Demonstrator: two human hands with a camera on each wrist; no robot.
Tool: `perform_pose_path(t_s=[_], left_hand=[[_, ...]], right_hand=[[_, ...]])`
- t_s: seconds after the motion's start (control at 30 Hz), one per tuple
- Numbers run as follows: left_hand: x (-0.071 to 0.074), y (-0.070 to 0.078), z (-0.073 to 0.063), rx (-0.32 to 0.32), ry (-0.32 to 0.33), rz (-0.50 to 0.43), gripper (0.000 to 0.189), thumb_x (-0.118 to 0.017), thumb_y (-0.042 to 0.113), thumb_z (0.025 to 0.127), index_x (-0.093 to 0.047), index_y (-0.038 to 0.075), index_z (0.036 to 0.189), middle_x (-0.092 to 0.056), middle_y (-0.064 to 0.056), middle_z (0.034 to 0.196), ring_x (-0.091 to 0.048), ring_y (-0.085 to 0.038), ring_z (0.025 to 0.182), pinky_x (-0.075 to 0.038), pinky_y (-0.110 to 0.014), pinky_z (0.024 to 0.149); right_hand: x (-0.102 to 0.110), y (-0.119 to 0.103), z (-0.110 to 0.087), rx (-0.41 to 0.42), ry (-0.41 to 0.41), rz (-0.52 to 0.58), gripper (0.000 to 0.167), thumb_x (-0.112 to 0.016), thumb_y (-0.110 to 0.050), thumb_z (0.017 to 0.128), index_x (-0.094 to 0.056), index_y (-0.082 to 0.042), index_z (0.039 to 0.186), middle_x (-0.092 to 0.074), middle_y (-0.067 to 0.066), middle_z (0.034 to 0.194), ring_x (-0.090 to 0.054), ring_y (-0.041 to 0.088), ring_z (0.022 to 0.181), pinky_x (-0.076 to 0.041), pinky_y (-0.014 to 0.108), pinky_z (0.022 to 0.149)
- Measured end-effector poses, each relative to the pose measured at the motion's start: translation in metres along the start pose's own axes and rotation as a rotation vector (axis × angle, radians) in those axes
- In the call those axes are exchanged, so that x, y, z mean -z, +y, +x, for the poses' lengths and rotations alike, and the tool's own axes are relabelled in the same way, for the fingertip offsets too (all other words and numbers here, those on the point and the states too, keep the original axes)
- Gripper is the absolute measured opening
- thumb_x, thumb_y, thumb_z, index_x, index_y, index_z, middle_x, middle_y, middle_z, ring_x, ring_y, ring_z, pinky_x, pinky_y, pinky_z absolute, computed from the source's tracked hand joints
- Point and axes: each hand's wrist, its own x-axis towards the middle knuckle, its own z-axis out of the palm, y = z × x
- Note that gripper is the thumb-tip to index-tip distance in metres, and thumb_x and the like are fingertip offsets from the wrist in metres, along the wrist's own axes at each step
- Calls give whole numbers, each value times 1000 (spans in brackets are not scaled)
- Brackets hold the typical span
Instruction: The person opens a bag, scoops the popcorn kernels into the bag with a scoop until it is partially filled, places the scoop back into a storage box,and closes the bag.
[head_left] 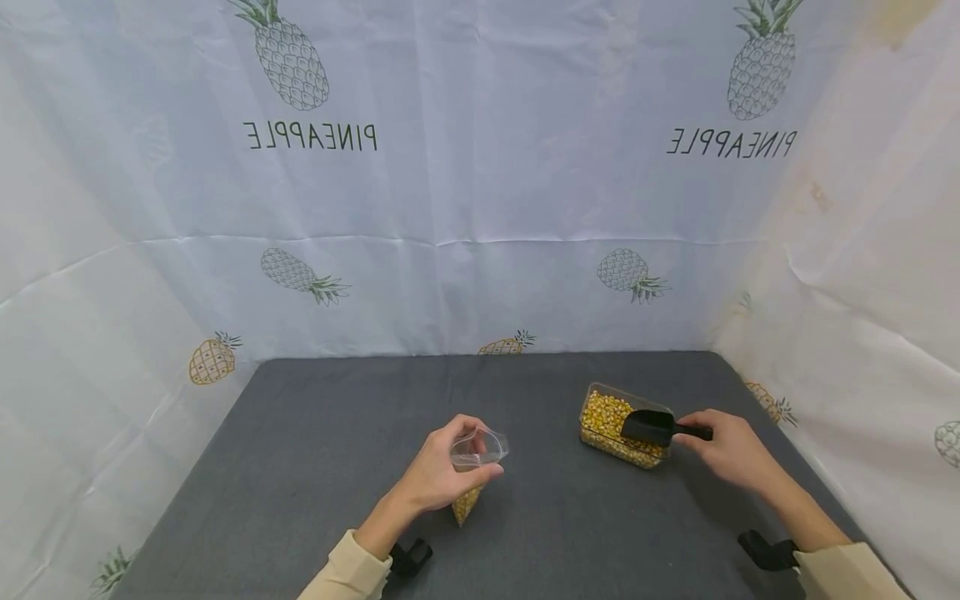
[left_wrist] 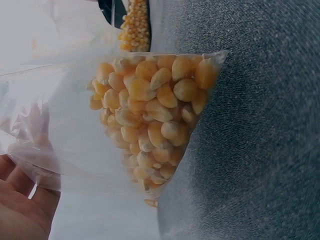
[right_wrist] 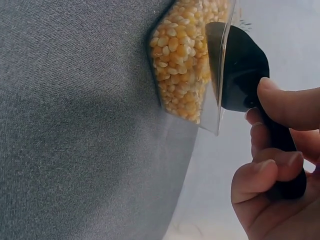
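Observation:
My left hand (head_left: 444, 468) grips a clear plastic bag (head_left: 480, 450) near its top, and the bag's mouth gapes between thumb and fingers. Corn kernels (left_wrist: 150, 105) fill the bag's lower part, which tapers to a corner close over the table. In my right hand (head_left: 731, 450) is the handle of a black scoop (head_left: 648, 427), with fingers and thumb wrapped round it. The scoop's blade dips past the rim of a clear rectangular container (right_wrist: 210, 117), into the corn kernels (right_wrist: 180, 60) inside. The right wrist view shows the blade's tip among the kernels.
A dark grey cloth covers the table (head_left: 337, 442). White curtain (head_left: 480, 183) printed with pineapples hangs behind it and along both sides. Each wrist wears a black strap (head_left: 767, 550). The container stands right of the bag, toward the back.

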Motion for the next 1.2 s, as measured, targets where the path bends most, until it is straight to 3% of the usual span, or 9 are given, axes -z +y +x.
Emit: perform_pose_path(t_s=[0.37,0.57,0.87,1.1,1.2], left_hand=[[-4,-2,1,48,-34,-27,40,-80,23,90,-59,11,122,-62,5,96,-65,-11,91,-57,-36,86],[-6,-4,1,64,-48,-43,42,-80,22,91,-58,8,123,-62,4,96,-65,-11,91,-58,-34,84],[-11,-6,2,80,-67,-46,43,-80,24,91,-58,9,124,-62,5,98,-63,-11,92,-57,-34,85],[-12,-7,3,103,-89,-35,45,-79,26,92,-57,9,127,-62,6,100,-63,-9,95,-55,-37,91],[-13,-7,3,100,-94,-31,45,-78,27,92,-57,10,127,-63,5,101,-62,-9,95,-54,-38,93]], right_hand=[[-6,-1,4,21,-5,-3,27,-75,-15,93,-72,4,113,-67,23,111,-64,44,100,-54,53,76],[-11,3,7,27,-7,1,26,-75,-13,93,-73,4,112,-68,22,109,-65,40,96,-54,48,71],[-17,1,12,29,-23,23,26,-74,-11,92,-72,5,112,-68,20,107,-65,41,96,-55,49,73],[-24,-4,20,18,-56,52,28,-74,-11,93,-72,7,115,-67,20,108,-64,21,79,-47,35,60],[-26,-4,22,14,-57,56,28,-74,-11,93,-71,7,115,-66,21,109,-65,23,81,-48,36,61]])
